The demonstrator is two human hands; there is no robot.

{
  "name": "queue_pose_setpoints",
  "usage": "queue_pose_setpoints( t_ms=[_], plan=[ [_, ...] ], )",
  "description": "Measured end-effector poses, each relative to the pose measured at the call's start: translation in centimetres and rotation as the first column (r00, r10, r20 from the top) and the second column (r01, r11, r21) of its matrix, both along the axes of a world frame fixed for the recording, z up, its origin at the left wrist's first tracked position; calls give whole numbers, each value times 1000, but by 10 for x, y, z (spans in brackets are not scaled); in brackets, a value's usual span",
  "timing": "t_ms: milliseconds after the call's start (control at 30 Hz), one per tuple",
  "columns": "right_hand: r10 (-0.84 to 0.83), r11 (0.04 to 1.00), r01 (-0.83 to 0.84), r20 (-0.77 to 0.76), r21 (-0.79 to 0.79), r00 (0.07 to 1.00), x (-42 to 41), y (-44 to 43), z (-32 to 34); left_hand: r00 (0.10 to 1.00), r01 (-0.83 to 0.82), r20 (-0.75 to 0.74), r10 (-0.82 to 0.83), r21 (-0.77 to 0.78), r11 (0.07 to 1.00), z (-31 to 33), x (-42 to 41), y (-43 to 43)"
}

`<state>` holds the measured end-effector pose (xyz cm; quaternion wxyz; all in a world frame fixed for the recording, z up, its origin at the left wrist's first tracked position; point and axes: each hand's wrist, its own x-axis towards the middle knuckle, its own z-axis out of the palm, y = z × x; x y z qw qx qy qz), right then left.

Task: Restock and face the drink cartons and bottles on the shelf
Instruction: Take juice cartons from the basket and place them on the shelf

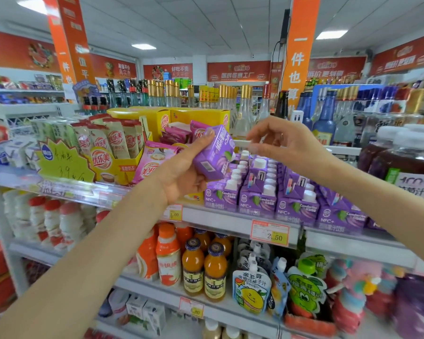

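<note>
Gripping tilted purple carton (214,152), left hand (181,172) covers part; right hand (284,145) grip loose, empty.

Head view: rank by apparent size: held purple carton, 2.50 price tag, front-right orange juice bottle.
1. purple carton in left hand, largest, but nearest the camera.
2. orange juice bottle and 2.50 price tag: about alike, unranked.

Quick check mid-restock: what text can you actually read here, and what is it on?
"NFC+": front-row purple cartons
"2.50": shelf price tag
"优乐美": yellow milk tea box
"国民零食工厂": red wall sign
"一件也": orange hanging banner
Too blurred to read: print on the held purple carton and labels on the juice bottles.
</note>
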<state>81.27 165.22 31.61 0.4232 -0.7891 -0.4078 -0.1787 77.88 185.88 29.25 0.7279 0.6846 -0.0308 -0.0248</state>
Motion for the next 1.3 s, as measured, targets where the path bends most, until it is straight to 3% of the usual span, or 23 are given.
queue_pose_setpoints(
  t_ms=[200, 433, 533, 633, 733, 833, 967, 1033, 1133, 1200, 1300],
  plan=[
    [1, 999, -3, -37, -45, 999, 2, 2, 4, 1000, 10, 14, -11, 61, 998, 2, 2, -9],
    [119, 950, -199, -308, -242, 944, 13, 1, 30, 997, 54, -67, -42, 192, 980, 31, 1, -22],
    [111, 929, -204, -294, -308, 949, 20, -2, 38, 995, -39, 100, 2, 369, 929, 38, 4, -24],
    [104, 933, -194, -287, -303, 952, 24, -8, 52, 882, -310, 471, 23, 541, 782, 30, 6, -26],
    [51, 925, -161, -308, -343, 950, 30, -9, 63, 663, -536, 738, -130, 588, 606, 23, 7, -23],
    [-32, 849, -118, -273, -515, 961, 33, -1, 64, 512, -652, 813, -277, 577, 492, 19, 15, -17],
    [-89, 847, -99, -322, -523, 942, 41, 11, 67, 483, -710, 825, -294, 565, 421, 18, 26, -15],
    [-142, 837, -14, -241, -547, 960, 50, 15, 72, 531, -701, 814, -237, 579, 417, 21, 34, -10],
    [-215, 769, 213, 70, -603, 974, 67, 21, 77, 613, -652, 773, -163, 611, 449, 25, 45, 11],
    [-249, 715, 341, 234, -610, 940, 85, 23, 78, 642, -607, 741, -198, 649, 459, 20, 50, 27],
    [-320, 628, 442, 305, -641, 897, 113, 33, 73, 607, -627, 728, -318, 685, 372, 3, 60, 42]
  ],
)
